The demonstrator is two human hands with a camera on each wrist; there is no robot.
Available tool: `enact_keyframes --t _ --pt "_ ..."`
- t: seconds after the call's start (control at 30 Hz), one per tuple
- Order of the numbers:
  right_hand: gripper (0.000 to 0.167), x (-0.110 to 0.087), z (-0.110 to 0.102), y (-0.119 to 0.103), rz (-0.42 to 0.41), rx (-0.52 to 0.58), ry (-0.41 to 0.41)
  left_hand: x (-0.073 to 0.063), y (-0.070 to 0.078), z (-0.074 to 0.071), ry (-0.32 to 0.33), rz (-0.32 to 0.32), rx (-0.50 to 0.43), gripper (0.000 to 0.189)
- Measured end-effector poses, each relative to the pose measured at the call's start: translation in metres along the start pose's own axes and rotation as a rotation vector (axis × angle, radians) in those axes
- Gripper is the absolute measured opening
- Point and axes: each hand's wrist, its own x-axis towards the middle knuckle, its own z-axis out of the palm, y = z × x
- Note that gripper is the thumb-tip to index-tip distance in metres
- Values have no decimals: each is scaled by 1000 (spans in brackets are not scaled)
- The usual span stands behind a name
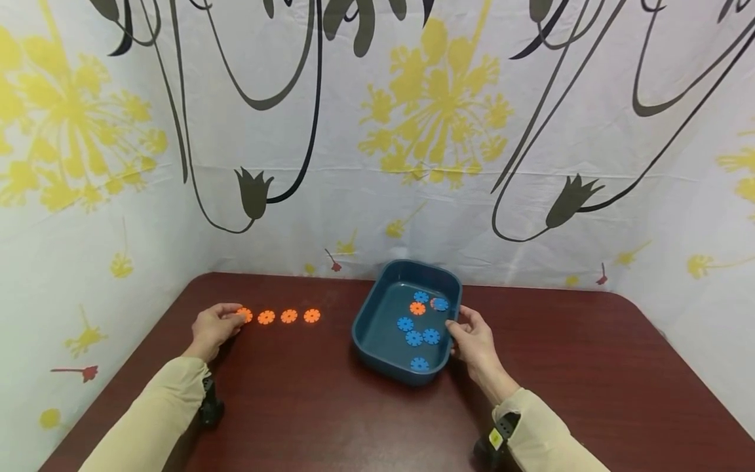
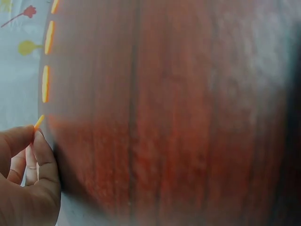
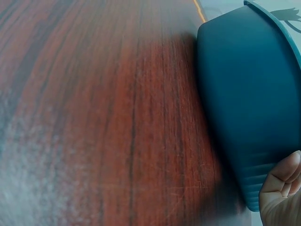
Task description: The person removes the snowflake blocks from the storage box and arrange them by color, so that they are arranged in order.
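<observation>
My left hand [image 1: 213,328] pinches a notched orange plastic disc [image 1: 244,315] between thumb and index finger. In the left wrist view this disc [image 2: 39,122] is tilted at the fingertips, close to the tabletop. To its right, three more orange discs, the nearest one [image 1: 266,317] among them, lie spaced in a row. My right hand [image 1: 476,342] grips the right wall of a dark blue plastic tub [image 1: 368,351], thumb at the rim and fingers outside. Inside lie several blue notched discs [image 1: 405,324] and an orange one [image 1: 417,308]; one blue disc [image 1: 440,304] partly covers a reddish piece.
The dark red wood-grain table [image 1: 283,406] reaches back to a patterned cloth wall [image 1: 330,216], with cloth on both sides too. The tub stands near the table's back edge. A dark wrist device [image 1: 211,401] is strapped to the left wrist, another [image 1: 497,438] to the right.
</observation>
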Motion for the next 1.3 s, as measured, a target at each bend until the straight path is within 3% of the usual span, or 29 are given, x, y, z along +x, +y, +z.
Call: enact_keyframes --t 0.27,0.43,0.87,1.3 --pt "50 0 -3 0 0 23 5 1 9 2 63 127 268 34" --pt "50 -1 -4 -1 -1 28 3 0 15 4 83 137 372 33" --pt "50 -1 -6 -2 -3 46 4 1 19 6 85 134 421 30" --pt "50 1 -3 0 -12 17 0 -4 21 9 94 103 374 34"
